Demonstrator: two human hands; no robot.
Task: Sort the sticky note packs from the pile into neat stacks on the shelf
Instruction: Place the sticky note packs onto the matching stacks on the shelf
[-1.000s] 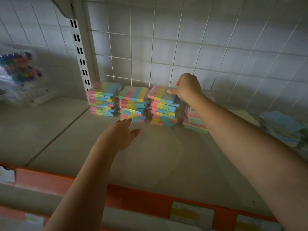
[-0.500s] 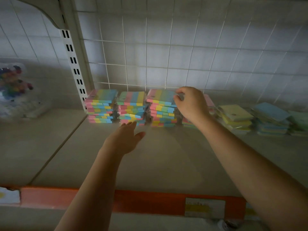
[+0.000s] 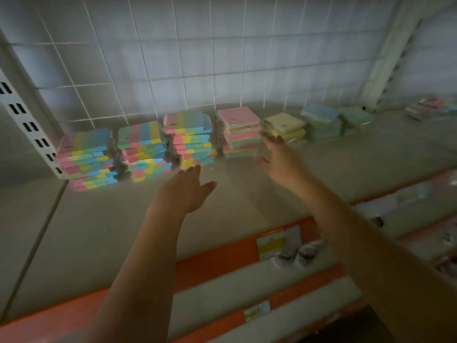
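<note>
Half a second ago the right hand (image 3: pixel 279 159) gripped the third striped stack (image 3: pixel 190 137); it has let go and now hovers before the pink stack (image 3: pixel 239 131) and yellow stack (image 3: pixel 284 127), fingers spread, holding nothing. Left hand (image 3: pixel 185 191) floats open above the shelf (image 3: pixel 99 231), near the middle striped stack (image 3: pixel 143 152).

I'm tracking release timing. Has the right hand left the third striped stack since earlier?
Yes. The right hand moved right, off the third striped stack, toward the yellow stack.
</note>
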